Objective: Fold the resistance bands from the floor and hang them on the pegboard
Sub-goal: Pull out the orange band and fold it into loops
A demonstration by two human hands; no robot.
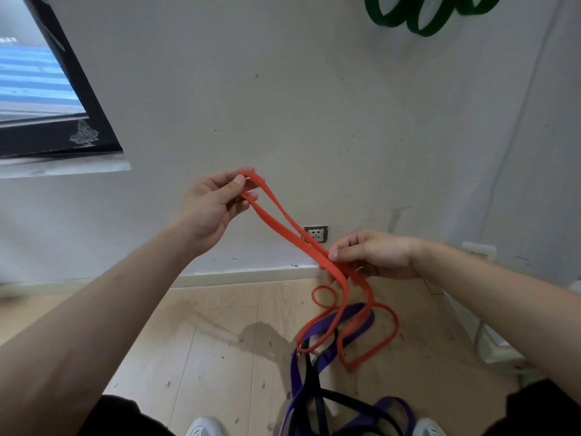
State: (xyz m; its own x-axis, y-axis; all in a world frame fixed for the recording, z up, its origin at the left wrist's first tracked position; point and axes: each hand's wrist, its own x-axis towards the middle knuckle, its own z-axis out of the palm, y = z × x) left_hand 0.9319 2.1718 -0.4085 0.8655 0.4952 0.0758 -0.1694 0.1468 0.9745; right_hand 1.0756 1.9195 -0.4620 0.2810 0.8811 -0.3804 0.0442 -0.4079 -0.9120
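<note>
An orange resistance band stretches between my hands in front of the wall. My left hand pinches its upper looped end, raised at centre. Lower and to the right, my right hand grips both strands together. Below that grip the orange band hangs down in loops that reach the floor. A purple band and a black band lie tangled on the wooden floor under it, close to my feet. A green band hangs in loops high on the wall at the top right.
A wall socket sits just behind the orange band, above the skirting board. A dark-framed window fills the upper left. A white metal frame stands against the wall at the right. My white shoes show at the bottom edge.
</note>
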